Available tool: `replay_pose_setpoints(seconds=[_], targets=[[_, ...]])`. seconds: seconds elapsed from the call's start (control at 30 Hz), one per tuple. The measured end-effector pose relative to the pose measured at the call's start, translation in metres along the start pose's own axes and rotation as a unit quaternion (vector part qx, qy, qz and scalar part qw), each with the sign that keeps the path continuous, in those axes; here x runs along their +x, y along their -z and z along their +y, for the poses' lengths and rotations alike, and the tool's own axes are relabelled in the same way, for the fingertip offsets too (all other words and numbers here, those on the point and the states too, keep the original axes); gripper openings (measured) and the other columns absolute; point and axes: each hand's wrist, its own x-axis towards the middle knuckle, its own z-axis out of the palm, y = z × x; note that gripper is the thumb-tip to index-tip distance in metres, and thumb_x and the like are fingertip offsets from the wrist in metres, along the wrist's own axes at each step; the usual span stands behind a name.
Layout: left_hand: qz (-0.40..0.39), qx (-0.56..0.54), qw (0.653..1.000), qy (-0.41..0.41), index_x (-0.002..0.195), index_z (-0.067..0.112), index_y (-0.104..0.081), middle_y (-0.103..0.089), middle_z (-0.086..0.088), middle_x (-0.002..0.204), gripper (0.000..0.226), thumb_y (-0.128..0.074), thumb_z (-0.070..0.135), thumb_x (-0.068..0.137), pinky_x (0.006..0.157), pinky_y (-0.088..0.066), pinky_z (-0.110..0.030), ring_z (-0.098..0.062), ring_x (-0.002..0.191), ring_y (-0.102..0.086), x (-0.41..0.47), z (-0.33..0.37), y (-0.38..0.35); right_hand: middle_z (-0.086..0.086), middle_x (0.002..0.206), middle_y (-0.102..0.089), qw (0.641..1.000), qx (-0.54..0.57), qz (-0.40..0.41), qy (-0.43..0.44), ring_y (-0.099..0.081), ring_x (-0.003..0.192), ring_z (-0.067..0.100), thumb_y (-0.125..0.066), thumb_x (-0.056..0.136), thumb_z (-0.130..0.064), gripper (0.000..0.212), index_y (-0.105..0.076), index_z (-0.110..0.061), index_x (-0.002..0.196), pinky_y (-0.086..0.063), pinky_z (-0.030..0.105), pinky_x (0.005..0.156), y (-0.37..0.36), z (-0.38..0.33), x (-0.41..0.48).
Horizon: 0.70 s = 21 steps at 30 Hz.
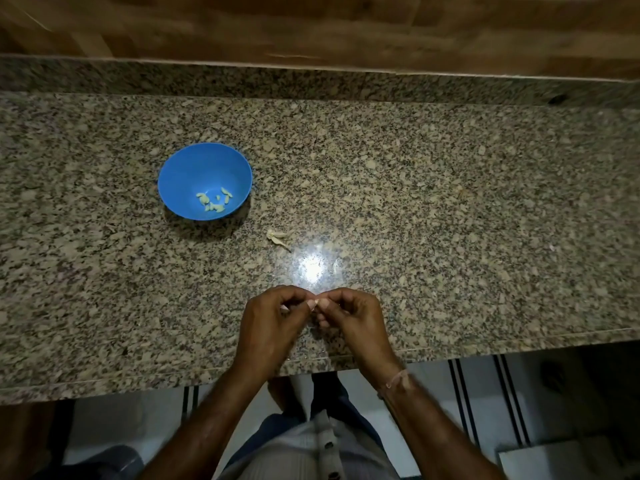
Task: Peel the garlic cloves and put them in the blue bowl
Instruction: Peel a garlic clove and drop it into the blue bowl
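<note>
Over the worktop's (pixel 450 202) near edge, the left hand (pixel 270 323) and right hand (pixel 353 320) met, each grip narrow, pinching a barely visible garlic clove (pixel 314 302). Peeled cloves (pixel 214 200) lay in the blue bowl (pixel 173 174), back-left; garlic skins (pixel 278 237) lay between.

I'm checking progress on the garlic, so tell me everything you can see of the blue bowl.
The blue bowl is round, plain and smooth, plastic by its look, with a deep inside. It stands upright on the speckled granite countertop, left of centre in the view. A small cluster of pale peeled garlic cloves lies at its bottom, toward the near side. Nothing else touches it.
</note>
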Motion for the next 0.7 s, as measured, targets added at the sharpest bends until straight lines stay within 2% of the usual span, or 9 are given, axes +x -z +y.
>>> replay_pose_setpoints(seconds=[0.03, 0.1, 0.17, 0.27, 0.37, 0.47, 0.57, 0.63, 0.7], targets=[[-0.005, 0.002, 1.0, 0.0, 0.092, 0.03, -0.081, -0.076, 0.02, 0.086, 0.005, -0.076, 0.029, 0.091, 0.074, -0.06, -0.04, -0.004, 0.084, -0.072, 0.001, 0.001, 0.001, 0.016, 0.085, -0.078, 1.0, 0.005, -0.001, -0.009, -0.072, 0.074, 0.022, -0.069, 0.099, -0.006, 0.011, -0.079, -0.004, 0.097, -0.061, 0.035, 0.07, 0.0, 0.001, 0.001], [-0.013, 0.013, 1.0, 0.002, 0.093, 0.03, -0.081, -0.076, 0.019, 0.085, 0.014, -0.072, 0.039, 0.089, 0.074, -0.061, -0.041, -0.005, 0.083, -0.072, 0.003, 0.005, 0.004, 0.015, 0.084, -0.078, 1.0, 0.008, -0.004, -0.016, -0.071, 0.073, 0.02, -0.069, 0.1, -0.007, 0.011, -0.079, -0.005, 0.097, -0.061, 0.034, 0.07, 0.0, 0.003, 0.003], [-0.018, 0.013, 1.0, 0.008, 0.093, 0.029, -0.081, -0.077, 0.018, 0.085, 0.016, -0.07, 0.04, 0.088, 0.074, -0.061, -0.041, -0.005, 0.083, -0.072, 0.005, 0.005, 0.005, 0.013, 0.083, -0.077, 1.0, 0.014, -0.01, -0.019, -0.07, 0.073, 0.019, -0.069, 0.1, -0.008, 0.011, -0.079, -0.005, 0.097, -0.061, 0.034, 0.071, -0.001, 0.005, 0.005], [-0.01, 0.02, 1.0, 0.015, 0.09, 0.026, -0.079, -0.075, 0.017, 0.079, 0.005, -0.075, 0.027, 0.093, 0.067, -0.058, -0.028, -0.004, 0.076, -0.071, 0.007, 0.009, 0.001, 0.016, 0.083, -0.076, 0.999, 0.033, -0.011, -0.022, -0.069, 0.074, 0.02, -0.068, 0.101, -0.009, 0.012, -0.078, -0.003, 0.098, -0.061, 0.036, 0.073, -0.002, 0.005, 0.006], [0.006, 0.025, 0.999, 0.029, 0.086, 0.022, -0.075, -0.072, 0.014, 0.072, 0.01, -0.074, 0.015, 0.093, 0.057, -0.047, -0.011, -0.001, 0.067, -0.068, 0.008, 0.014, -0.006, 0.022, 0.088, -0.076, 0.999, 0.033, -0.01, -0.015, -0.07, 0.077, 0.026, -0.068, 0.101, -0.01, 0.012, -0.077, -0.003, 0.097, -0.061, 0.041, 0.075, -0.003, 0.004, 0.009], [0.023, 0.035, 0.998, 0.048, 0.088, 0.019, -0.072, -0.069, 0.01, 0.07, 0.011, -0.07, 0.011, 0.094, 0.055, -0.041, -0.008, 0.0, 0.066, -0.064, 0.01, 0.015, -0.013, 0.02, 0.091, -0.077, 0.999, 0.045, -0.024, -0.013, -0.073, 0.086, 0.035, -0.068, 0.101, -0.009, 0.011, -0.077, -0.005, 0.096, -0.062, 0.05, 0.082, -0.001, 0.003, 0.014], [0.029, 0.005, 0.997, 0.078, 0.09, 0.013, -0.07, -0.067, 0.009, 0.069, 0.01, -0.067, 0.006, 0.095, 0.054, -0.042, -0.008, 0.004, 0.062, -0.063, 0.011, 0.013, -0.018, 0.013, 0.089, -0.077, 0.987, 0.135, -0.05, -0.074, -0.071, 0.079, 0.021, -0.065, 0.102, -0.006, 0.012, -0.076, -0.006, 0.098, -0.061, 0.035, 0.078, -0.001, -0.001, 0.017], [0.038, -0.024, 0.994, 0.1, 0.093, 0.012, -0.072, -0.073, 0.007, 0.074, 0.009, -0.066, 0.005, 0.096, 0.059, -0.047, -0.01, 0.003, 0.069, -0.068, 0.012, 0.01, -0.021, 0.011, 0.086, -0.075, 0.971, 0.197, -0.056, -0.123, -0.068, 0.073, 0.015, -0.064, 0.101, -0.007, 0.011, -0.075, -0.008, 0.098, -0.06, 0.025, 0.072, -0.001, -0.003, 0.021], [0.05, -0.036, 0.991, 0.115, 0.092, 0.015, -0.074, -0.076, 0.008, 0.077, 0.01, -0.067, 0.01, 0.096, 0.063, -0.052, -0.016, -0.002, 0.073, -0.071, 0.014, 0.004, -0.024, 0.011, 0.085, -0.074, 0.96, 0.227, -0.053, -0.152, -0.067, 0.071, 0.014, -0.066, 0.1, -0.008, 0.007, -0.073, -0.008, 0.098, -0.06, 0.023, 0.069, 0.001, -0.002, 0.024]])
